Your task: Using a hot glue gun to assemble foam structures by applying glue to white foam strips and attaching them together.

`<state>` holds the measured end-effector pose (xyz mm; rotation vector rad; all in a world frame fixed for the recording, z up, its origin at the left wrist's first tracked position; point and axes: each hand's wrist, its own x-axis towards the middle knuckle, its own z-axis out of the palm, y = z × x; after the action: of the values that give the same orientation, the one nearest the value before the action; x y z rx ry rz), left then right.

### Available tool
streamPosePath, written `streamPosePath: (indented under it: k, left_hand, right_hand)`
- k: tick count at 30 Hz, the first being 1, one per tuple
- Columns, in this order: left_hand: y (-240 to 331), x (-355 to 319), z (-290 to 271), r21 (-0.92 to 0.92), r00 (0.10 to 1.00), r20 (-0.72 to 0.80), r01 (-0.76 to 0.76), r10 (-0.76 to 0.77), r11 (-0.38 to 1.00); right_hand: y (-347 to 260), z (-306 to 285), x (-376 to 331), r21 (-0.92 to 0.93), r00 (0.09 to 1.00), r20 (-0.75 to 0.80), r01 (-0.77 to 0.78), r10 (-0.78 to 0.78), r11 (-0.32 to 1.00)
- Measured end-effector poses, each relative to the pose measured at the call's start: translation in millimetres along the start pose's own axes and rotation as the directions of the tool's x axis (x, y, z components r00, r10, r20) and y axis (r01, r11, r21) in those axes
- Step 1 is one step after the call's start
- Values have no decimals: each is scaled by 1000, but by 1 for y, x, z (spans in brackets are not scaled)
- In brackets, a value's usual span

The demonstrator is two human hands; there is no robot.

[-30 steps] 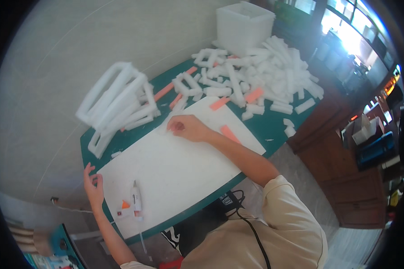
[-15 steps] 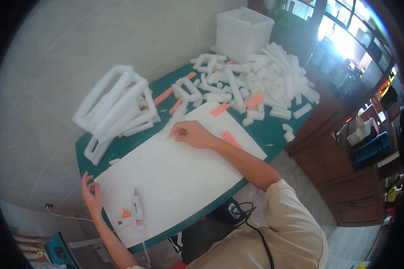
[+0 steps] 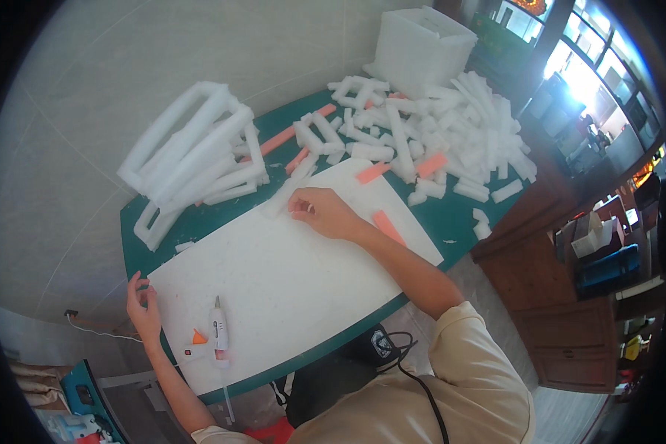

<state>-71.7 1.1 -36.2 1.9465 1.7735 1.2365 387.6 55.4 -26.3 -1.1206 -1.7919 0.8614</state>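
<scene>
My right hand (image 3: 324, 214) is over the far part of a white board (image 3: 274, 296), fingers curled toward the thumb. Whatever it may pinch is too small to make out. A pale foam piece (image 3: 280, 201) lies just left of its fingertips. At the board's left edge, my left hand (image 3: 144, 309) is raised, its fingers bent but apart, with nothing visible in it. Near that hand a white glue gun (image 3: 218, 329) lies on the board, its nozzle pointing away from me, beside a small orange-tipped part (image 3: 199, 337).
White foam frames (image 3: 192, 159) are stacked at the far left of the green table (image 3: 451, 200). A heap of white foam strips (image 3: 459, 133) covers the far right, before a white foam box (image 3: 424, 50). Pink strips (image 3: 388, 227) lie around the board. A wooden cabinet (image 3: 547, 318) stands to the right.
The view has shifted slightly. My right hand has moved a little away from the pale foam piece, toward the right. My left hand stays by the board's left edge.
</scene>
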Motion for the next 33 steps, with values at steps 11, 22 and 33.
streamPosePath:
  k: [11, 22, 33]
  left_hand:
    - [0, 0, 5, 121, 998, 4, -66, 66, 990]
    - [3, 0, 2, 121, 998, 19, -65, 63, 991]
    - [5, -1, 0, 159, 997, 14, -73, 72, 985]
  right_hand:
    - [0, 0, -2, -108, 999, -8, 31, -32, 994]
    - [2, 2, -2, -87, 998, -25, 53, -56, 995]
    - [0, 1, -1, -25, 1000, -13, -1, 1, 1000]
